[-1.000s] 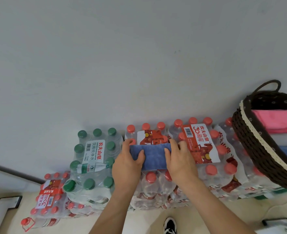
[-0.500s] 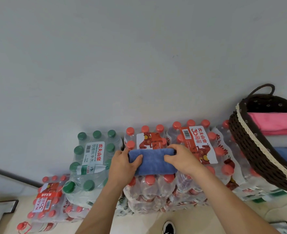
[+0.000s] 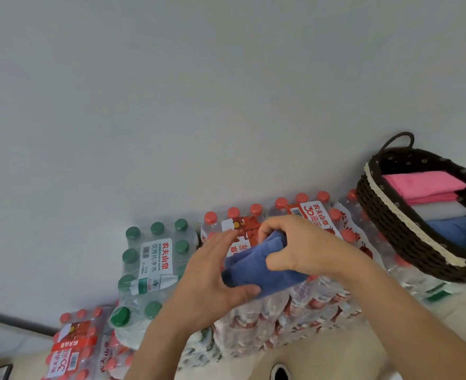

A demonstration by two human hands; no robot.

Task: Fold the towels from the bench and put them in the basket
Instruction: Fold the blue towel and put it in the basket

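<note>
A folded blue towel point(image 3: 256, 267) is lifted just above the shrink-wrapped packs of red-capped water bottles point(image 3: 303, 215). My right hand point(image 3: 306, 248) grips its right end from above, fingers curled over the far edge and thumb on the near side. My left hand point(image 3: 215, 281) holds the towel's left end, thumb beneath it and fingers stretched up along its far side. A dark woven basket point(image 3: 391, 215) with a cream lace band sits at the right on the bottle packs. In it lie a pink towel point(image 3: 424, 185), a white towel point(image 3: 440, 211) and a blue towel point(image 3: 462, 231), all folded.
A pack of green-capped bottles point(image 3: 155, 256) stands left of my hands, and a lower pack of red-capped bottles point(image 3: 72, 349) lies at the bottom left. A plain grey wall rises behind everything. My shoe point(image 3: 280, 373) shows on the beige floor below.
The towel has come up off the bottle packs and tilted, its right end higher. My right hand now wraps it from above, and my left hand has slid under its left end.
</note>
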